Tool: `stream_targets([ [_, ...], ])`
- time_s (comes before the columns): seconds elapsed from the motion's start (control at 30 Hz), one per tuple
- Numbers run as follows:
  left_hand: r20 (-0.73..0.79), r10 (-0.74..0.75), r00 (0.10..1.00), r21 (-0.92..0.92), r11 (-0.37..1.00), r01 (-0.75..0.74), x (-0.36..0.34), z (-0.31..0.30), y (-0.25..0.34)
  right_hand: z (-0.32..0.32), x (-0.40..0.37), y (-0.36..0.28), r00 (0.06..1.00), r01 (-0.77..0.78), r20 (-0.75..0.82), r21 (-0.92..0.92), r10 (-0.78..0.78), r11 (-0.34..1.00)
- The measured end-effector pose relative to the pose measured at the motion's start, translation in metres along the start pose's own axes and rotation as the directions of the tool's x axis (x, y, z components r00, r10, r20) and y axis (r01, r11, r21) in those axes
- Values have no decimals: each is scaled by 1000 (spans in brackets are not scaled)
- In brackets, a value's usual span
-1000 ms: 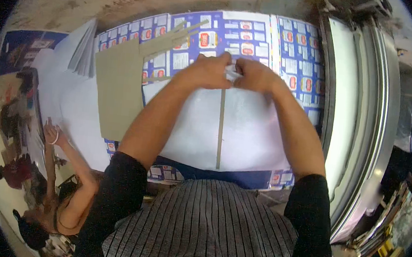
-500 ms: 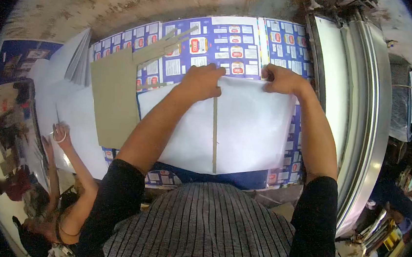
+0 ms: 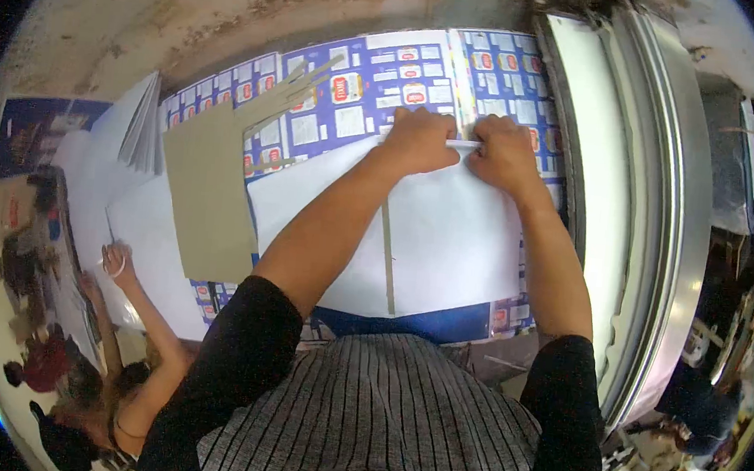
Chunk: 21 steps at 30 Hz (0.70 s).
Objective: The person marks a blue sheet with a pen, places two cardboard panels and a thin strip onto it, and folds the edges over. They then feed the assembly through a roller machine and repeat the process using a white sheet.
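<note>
My left hand (image 3: 423, 141) and my right hand (image 3: 503, 152) are close together at the far edge of a large white sheet (image 3: 457, 242). Both have their fingers curled closed on that edge, and a narrow white fold shows between them. A thin grey-brown cardboard strip (image 3: 388, 268) runs down the middle of the white sheet, its upper end hidden by my left arm. Dark blue material shows under the near edge of the sheet. Left of it lies a grey-brown board (image 3: 208, 194), with several cut strips (image 3: 292, 94) fanned out beside it.
Blue printed sheets (image 3: 351, 126) with red labels cover the table. A long metal machine (image 3: 658, 197) borders the right side. To the left, another person's hand (image 3: 117, 262) holds scissors over white paper (image 3: 165, 253); a stack of folded white sheets (image 3: 141, 130) stands behind.
My left hand has slid right along the sheet's far edge and my right hand slightly left, so they are now close together. The view has shifted a little.
</note>
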<state>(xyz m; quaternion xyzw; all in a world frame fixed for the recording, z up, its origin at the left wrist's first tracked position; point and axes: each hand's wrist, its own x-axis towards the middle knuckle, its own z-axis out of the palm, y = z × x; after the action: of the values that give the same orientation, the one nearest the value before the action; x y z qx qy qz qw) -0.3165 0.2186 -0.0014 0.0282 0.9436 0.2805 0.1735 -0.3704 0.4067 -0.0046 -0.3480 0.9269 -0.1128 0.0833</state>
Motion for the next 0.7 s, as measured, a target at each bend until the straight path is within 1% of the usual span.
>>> stream_targets([
  [0.03, 10, 33, 999, 86, 996, -34, 0, -5, 11, -6, 1, -3, 1000, 4, 30, 28, -5, 1000],
  [0.07, 22, 47, 999, 90, 995, -49, 5, -6, 17, -11, 0, -7, 998, 10, 68, 60, -14, 998],
  [0.1, 71, 21, 997, 69, 997, -26, 11, -6, 17, -13, 2, -8, 991, -33, 131, 91, 21, 995],
  [0.13, 116, -4, 993, 52, 999, -2, 15, -6, 18, -9, -6, -4, 991, -49, 128, 96, 36, 994],
  [0.17, 114, 0, 993, 37, 999, -4, 17, -8, 17, -4, -11, 4, 995, -61, -63, 159, 71, 985],
  [0.2, 118, 15, 993, 41, 999, -20, 20, -4, 11, -3, -18, 13, 962, -62, -247, 218, 117, 974],
  [0.23, 78, 99, 992, -52, 994, -95, 20, 1, 4, -6, -32, 16, 930, -158, -276, 291, 241, 944],
  [0.27, 29, 177, 984, -141, 975, -171, 20, 4, -4, -11, -49, 19, 925, -173, -280, 291, 257, 941],
  [0.3, 93, 157, 983, -229, 964, -132, 17, -3, -2, -26, -65, 16, 904, -337, -65, 498, 422, 799],
  [0.33, 101, 164, 981, -227, 964, -138, 16, -5, -4, -34, -83, 14, 837, -500, 183, 637, 515, 587],
  [0.4, 93, 142, 985, -220, 968, -119, 17, -8, -3, -3, -130, 43, 782, -618, 501, 700, 371, 357],
  [0.43, 85, 105, 991, -204, 975, -86, 17, -9, -1, -9, -149, 35, 748, -663, 538, 631, 388, 404],
  [0.47, 86, 107, 990, -206, 975, -88, 17, -7, 0, -16, -172, 23, 713, -700, 571, 557, 406, 446],
  [0.53, 77, -26, 997, -117, 992, 35, 18, -3, 4, 20, -229, 30, 712, -693, 600, 686, 366, 223],
  [0.57, 8, -54, 999, -76, 996, 55, 15, -2, 7, 23, -249, 22, 697, -702, 606, 686, 383, 192],
  [0.6, 14, -40, 999, -74, 996, 41, 16, -3, 9, 26, -266, 16, 684, -706, 608, 690, 402, 159],
  [0.63, 27, -30, 999, -55, 998, 32, 18, -4, 11, 34, -275, 8, 701, -644, 574, 765, 423, 28],
  [0.67, 46, -26, 999, -36, 999, 27, 19, -3, 12, 42, -285, 1, 695, -644, 575, 765, 432, 18],
  [0.7, -2, 10, 1000, 82, 997, -9, 21, -1, 15, 50, -292, -5, 674, -618, 537, 786, 508, -13],
])
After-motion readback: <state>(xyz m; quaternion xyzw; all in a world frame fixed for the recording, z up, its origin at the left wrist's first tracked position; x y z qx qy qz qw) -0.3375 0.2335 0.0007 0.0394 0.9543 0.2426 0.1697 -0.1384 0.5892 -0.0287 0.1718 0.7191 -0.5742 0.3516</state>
